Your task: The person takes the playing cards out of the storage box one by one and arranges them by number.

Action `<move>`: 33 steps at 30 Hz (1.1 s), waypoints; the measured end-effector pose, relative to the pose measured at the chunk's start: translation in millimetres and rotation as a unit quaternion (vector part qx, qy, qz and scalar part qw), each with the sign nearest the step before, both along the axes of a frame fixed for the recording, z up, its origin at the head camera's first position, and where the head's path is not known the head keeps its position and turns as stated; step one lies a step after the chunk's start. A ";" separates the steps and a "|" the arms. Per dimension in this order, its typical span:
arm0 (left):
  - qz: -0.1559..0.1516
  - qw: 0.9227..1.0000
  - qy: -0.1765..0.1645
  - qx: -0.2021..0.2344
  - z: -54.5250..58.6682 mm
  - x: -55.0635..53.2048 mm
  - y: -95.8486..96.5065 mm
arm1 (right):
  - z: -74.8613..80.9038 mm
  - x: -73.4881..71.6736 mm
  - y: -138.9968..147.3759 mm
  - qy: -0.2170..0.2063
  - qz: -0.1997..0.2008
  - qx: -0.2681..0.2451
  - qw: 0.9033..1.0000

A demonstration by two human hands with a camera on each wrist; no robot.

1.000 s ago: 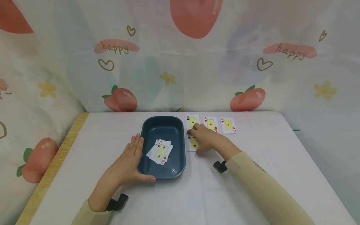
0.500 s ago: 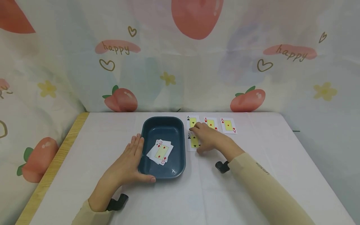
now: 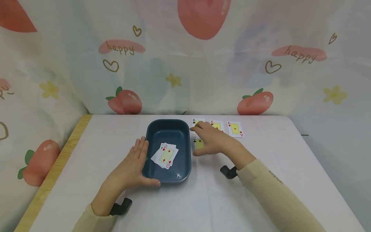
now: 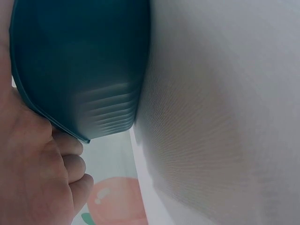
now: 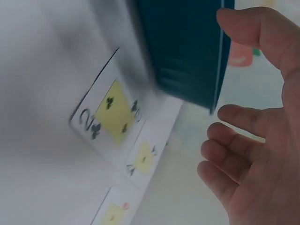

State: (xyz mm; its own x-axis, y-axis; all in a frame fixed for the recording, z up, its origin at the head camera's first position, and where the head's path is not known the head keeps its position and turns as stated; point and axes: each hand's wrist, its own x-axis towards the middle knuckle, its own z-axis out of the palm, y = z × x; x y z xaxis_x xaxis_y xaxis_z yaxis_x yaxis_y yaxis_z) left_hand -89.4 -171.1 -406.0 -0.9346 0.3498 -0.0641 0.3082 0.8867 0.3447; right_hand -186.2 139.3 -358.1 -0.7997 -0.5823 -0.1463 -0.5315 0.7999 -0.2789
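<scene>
My left hand (image 3: 131, 166) lies along the left side of a dark blue tray (image 3: 182, 154), fingers straight at the rim and thumb at the front edge. In the tray is a small pile of overlapping playing cards (image 3: 166, 156), a two of diamonds on top. My right hand (image 3: 213, 140) hovers just right of the tray, fingers and thumb spread with nothing between them. Under it a two of clubs (image 5: 115, 112) lies face up on the white cloth, partly hidden in the head view.
Behind the right hand, an ace of clubs (image 3: 195, 122), an ace of hearts (image 3: 216, 125) and an ace of diamonds (image 3: 235, 129) lie in a row. A patterned curtain (image 3: 217, 77) hangs behind the table, whose wooden edge (image 3: 58, 167) shows at left.
My right hand has come off the two of clubs, its fingers and thumb spreading and shifting slightly toward the tray. The left hand, tray and card pile stay as they were.
</scene>
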 end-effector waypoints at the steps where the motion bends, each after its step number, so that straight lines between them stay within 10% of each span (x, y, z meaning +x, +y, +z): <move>1: 0.001 1.000 -0.001 0.000 -0.2 -0.1 -0.1 | 2.7 2.5 -3.1 0.002 0.002 -0.004 1.000; 18: -0.015 1.000 0.007 0.003 0.0 -0.6 -1.8 | -5.9 31.5 -62.5 0.030 0.102 -0.009 0.994; 33: -0.022 1.000 0.004 0.005 1.5 -0.2 -2.6 | -32.1 42.3 -94.8 0.040 0.180 0.101 0.978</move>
